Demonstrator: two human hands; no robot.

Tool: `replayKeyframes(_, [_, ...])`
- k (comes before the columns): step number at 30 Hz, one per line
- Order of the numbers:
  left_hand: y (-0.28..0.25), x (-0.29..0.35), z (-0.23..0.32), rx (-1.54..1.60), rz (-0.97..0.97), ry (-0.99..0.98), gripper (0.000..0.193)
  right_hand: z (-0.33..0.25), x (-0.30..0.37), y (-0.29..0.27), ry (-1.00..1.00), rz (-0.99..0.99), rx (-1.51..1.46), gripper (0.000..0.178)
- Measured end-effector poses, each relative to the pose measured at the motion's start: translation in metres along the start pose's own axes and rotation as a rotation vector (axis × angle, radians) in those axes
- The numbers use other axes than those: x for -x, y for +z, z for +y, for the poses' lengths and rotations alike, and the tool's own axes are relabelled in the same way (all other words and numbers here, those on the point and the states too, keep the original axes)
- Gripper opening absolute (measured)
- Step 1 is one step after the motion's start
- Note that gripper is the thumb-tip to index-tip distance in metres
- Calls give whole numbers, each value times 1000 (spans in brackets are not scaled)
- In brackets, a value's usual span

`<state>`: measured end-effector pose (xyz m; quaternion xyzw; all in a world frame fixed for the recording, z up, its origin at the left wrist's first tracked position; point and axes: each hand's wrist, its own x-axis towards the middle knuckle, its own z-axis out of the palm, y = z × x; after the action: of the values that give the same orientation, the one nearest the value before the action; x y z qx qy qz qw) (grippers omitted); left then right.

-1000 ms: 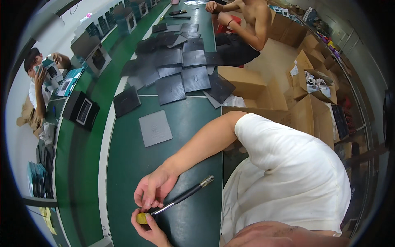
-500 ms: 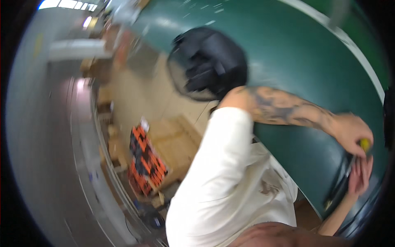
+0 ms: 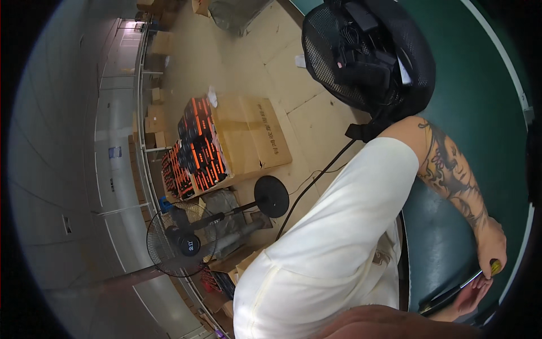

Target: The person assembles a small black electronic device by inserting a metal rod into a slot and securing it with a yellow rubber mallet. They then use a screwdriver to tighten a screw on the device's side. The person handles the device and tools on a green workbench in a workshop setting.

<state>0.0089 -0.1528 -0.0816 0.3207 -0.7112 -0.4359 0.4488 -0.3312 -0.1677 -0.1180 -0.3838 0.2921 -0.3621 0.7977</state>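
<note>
At the right, over the green table, my tattooed left hand is closed around the yellow handle of what looks like a screwdriver. A thin metal shaft runs from it toward the lower left. Below that lies a slim black piece, partly hidden at the lower edge; whether it joins the shaft I cannot tell. My right hand is just under the left, palm partly showing and fingers stretched toward the shaft. Its fingertips come close to my left hand, and any contact is unclear.
A round black mesh holder with black blocks and cables stands by the table's edge. Left on the floor are a carton, orange-and-black boxes and a fan on a round base. A black cable crosses the floor.
The view has swung left, bringing the fan into sight and moving the mesh holder upward and to the right. My hands stay close together; the left still grips the yellow handle.
</note>
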Motion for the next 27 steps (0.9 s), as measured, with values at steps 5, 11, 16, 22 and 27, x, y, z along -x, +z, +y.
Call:
replayKeyframes(5, [3,-3,-5,-23,5,-28,38,9,-3,35,-15,119,-79,32])
replayKeyframes(11, [7,3,-4,-23,-31,-13,38,8,-4,70,34,-119,-137,26])
replayKeyframes(16, [13,5,-5,-23,-37,-15,37,16,-7,67,12,-101,-24,18])
replayKeyframes(22, [15,3,-5,-14,-37,-3,34,18,-4,69,29,-80,-11,24])
replayKeyframes(27, [15,3,-4,-11,-23,7,31,18,-5,72,30,-97,-11,24])
